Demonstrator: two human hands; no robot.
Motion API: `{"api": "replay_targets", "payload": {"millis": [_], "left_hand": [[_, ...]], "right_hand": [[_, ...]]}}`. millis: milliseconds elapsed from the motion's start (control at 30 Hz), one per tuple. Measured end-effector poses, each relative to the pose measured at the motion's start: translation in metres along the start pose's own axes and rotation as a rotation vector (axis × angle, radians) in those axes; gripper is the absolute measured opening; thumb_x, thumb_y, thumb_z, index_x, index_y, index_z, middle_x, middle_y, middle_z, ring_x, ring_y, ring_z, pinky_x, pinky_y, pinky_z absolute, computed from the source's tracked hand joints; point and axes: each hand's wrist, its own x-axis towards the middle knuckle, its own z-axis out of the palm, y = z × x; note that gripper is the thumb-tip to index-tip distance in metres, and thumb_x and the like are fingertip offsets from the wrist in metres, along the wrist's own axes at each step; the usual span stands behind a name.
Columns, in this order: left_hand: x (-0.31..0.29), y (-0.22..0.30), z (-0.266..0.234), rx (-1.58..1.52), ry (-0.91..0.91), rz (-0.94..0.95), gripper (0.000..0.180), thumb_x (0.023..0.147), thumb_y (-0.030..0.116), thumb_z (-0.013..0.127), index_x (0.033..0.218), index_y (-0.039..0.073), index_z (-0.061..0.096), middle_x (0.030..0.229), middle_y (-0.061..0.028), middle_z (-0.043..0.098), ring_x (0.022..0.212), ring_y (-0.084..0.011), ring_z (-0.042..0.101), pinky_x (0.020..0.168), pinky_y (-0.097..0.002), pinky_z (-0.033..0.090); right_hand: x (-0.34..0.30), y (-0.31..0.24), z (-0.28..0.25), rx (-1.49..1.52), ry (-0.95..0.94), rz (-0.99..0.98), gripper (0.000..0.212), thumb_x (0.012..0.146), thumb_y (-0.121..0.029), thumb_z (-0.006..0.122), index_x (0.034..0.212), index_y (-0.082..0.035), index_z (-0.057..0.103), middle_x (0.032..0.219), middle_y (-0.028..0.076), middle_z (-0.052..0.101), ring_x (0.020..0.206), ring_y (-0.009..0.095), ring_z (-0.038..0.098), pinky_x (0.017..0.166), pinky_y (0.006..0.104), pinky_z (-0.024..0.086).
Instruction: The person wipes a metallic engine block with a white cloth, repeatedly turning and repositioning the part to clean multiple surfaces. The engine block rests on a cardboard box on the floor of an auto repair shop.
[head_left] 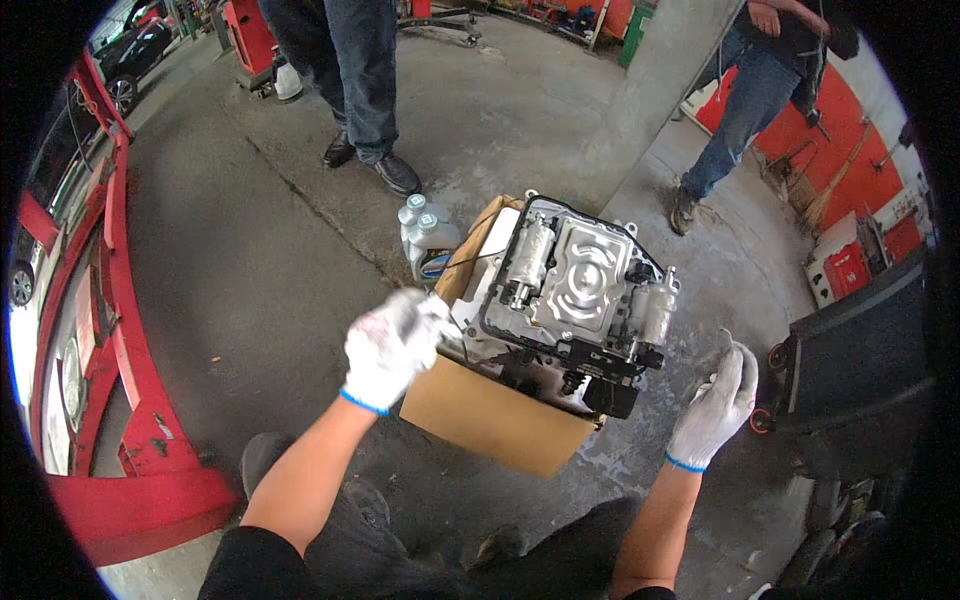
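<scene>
A silver and black transmission valve body [585,280], with a stamped metal cover plate and metal cylinders at its sides, rests on an opened cardboard box [500,415] on the floor. My left hand [395,342], in a white glove with a blue cuff, is closed at the unit's near left edge. Motion blurs its fingertips, and what they pinch cannot be made out. To the right of the unit, my right hand [712,410], gloved alike, is raised with its fingers together. A thin curved piece [727,336] shows at its fingertips, too small to name.
Two grey plastic bottles [428,240] stand just left of the box. One person's legs [365,90] are beyond them; another person [740,110] stands by a concrete pillar [645,95]. A red lift frame [130,370] is at left, a dark cabinet [850,350] at right.
</scene>
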Motion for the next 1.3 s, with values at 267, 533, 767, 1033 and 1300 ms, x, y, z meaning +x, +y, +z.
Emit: {"api": "replay_targets", "payload": {"millis": [267, 533, 767, 1033, 1300], "left_hand": [[0.07, -0.026, -0.007, 0.201, 0.143, 0.128, 0.037, 0.1, 0.035, 0.057, 0.123, 0.008, 0.068, 0.112, -0.0218, 0.071, 0.107, -0.0386, 0.068, 0.093, -0.0421, 0.052], [0.078, -0.035, 0.02, -0.394, -0.092, -0.193, 0.042, 0.1, 0.028, 0.058, 0.131, 0.001, 0.064, 0.119, -0.012, 0.072, 0.102, -0.0177, 0.067, 0.089, -0.0306, 0.052], [0.061, -0.01, 0.026, -0.296, -0.254, -0.181, 0.039, 0.098, 0.029, 0.059, 0.129, 0.006, 0.065, 0.11, -0.0121, 0.073, 0.101, -0.0202, 0.068, 0.089, -0.0333, 0.052], [0.062, 0.016, 0.015, -0.321, -0.487, -0.151, 0.042, 0.094, 0.02, 0.065, 0.132, 0.003, 0.063, 0.111, -0.0097, 0.073, 0.106, -0.0182, 0.068, 0.095, -0.0333, 0.051], [0.071, 0.025, 0.025, 0.046, -0.392, 0.13, 0.039, 0.085, 0.023, 0.069, 0.119, 0.003, 0.072, 0.109, -0.0137, 0.073, 0.102, -0.0212, 0.071, 0.09, -0.0341, 0.054]], "right_hand": [[-0.005, 0.076, -0.007, -0.215, -0.05, 0.073, 0.022, 0.104, -0.022, 0.058, 0.108, -0.002, 0.067, 0.079, -0.006, 0.054, 0.063, 0.003, 0.041, 0.054, 0.0219, 0.033], [-0.013, 0.106, -0.025, -0.359, -0.153, -0.036, 0.03, 0.097, -0.02, 0.049, 0.109, 0.004, 0.064, 0.086, 0.004, 0.063, 0.073, 0.011, 0.05, 0.067, 0.028, 0.042], [-0.018, 0.125, -0.026, -0.675, -0.077, -0.534, 0.037, 0.099, -0.024, 0.048, 0.114, 0.006, 0.063, 0.092, 0.011, 0.064, 0.082, 0.02, 0.056, 0.078, 0.0356, 0.047], [-0.024, 0.118, -0.018, -0.686, -0.073, -0.497, 0.038, 0.098, -0.025, 0.05, 0.115, 0.007, 0.063, 0.096, 0.016, 0.065, 0.086, 0.024, 0.058, 0.081, 0.037, 0.047], [-0.037, 0.089, 0.004, -0.451, -0.141, -0.268, 0.033, 0.097, -0.02, 0.049, 0.111, 0.006, 0.063, 0.094, 0.015, 0.066, 0.085, 0.024, 0.06, 0.081, 0.0376, 0.048]]}}
